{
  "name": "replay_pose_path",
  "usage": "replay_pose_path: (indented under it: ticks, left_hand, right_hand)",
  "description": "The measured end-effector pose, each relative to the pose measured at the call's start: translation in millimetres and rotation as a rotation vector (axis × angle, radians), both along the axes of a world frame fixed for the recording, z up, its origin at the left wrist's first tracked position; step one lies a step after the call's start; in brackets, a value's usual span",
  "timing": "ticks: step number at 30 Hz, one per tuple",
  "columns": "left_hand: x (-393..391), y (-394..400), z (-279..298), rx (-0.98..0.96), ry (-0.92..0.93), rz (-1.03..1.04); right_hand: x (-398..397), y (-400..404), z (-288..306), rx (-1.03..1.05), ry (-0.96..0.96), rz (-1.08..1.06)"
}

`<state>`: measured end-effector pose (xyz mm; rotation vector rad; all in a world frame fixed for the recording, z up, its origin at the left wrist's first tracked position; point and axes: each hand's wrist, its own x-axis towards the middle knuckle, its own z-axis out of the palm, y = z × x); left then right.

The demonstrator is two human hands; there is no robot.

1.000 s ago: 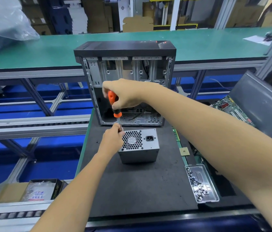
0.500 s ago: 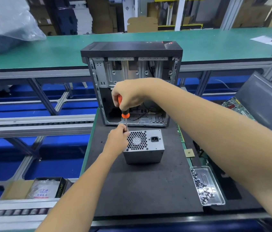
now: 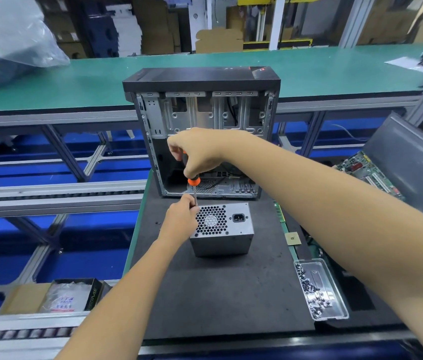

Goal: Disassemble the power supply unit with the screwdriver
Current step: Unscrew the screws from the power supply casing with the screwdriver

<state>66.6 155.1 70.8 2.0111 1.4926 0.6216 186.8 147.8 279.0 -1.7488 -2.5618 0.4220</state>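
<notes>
Power supply unit (image 3: 222,229) sits on the dark mat of the surface (image 3: 218,294), just near of the open computer case (image 3: 202,131), its fan grille and socket face turned up toward me. From the head camera, the only view I have, my right hand (image 3: 200,154) is closed around the orange-and-black handle of the screwdriver (image 3: 194,187), holding it close to upright. My left hand (image 3: 181,220) rests against the unit's far-left corner, fingers pinched around the lower shaft to steer the tip. The tip itself is hidden behind those fingers, so I cannot tell whether it is seated in a screw.

To do this step well, I judge I should keep the shaft square to the top face, press down firmly before turning so the bit does not cam out, and let the left hand brace the light box against twisting on the mat. Once the screw is loose, the clear tray (image 3: 321,289) of screws at the near right is where I'd drop it.
</notes>
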Motion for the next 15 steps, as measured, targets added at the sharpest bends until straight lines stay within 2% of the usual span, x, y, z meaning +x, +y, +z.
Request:
replay_pose_path:
  ticks: [4, 9, 15]
  left_hand:
    - [0.7, -0.2, 0.0, -0.014, -0.006, -0.002]
    - [0.9, -0.2, 0.1, -0.019, -0.03, 0.0]
    - [1.3, -1.3, 0.2, -0.004, -0.019, 0.01]
  right_hand:
    - [-2.6, -1.7, -0.5, 0.113, -0.112, -0.165]
    - [-1.7, 5.2, 2.0, 0.01, -0.071, -0.027]
    - [3.2, 1.7, 4.1, -0.036, -0.051, 0.011]
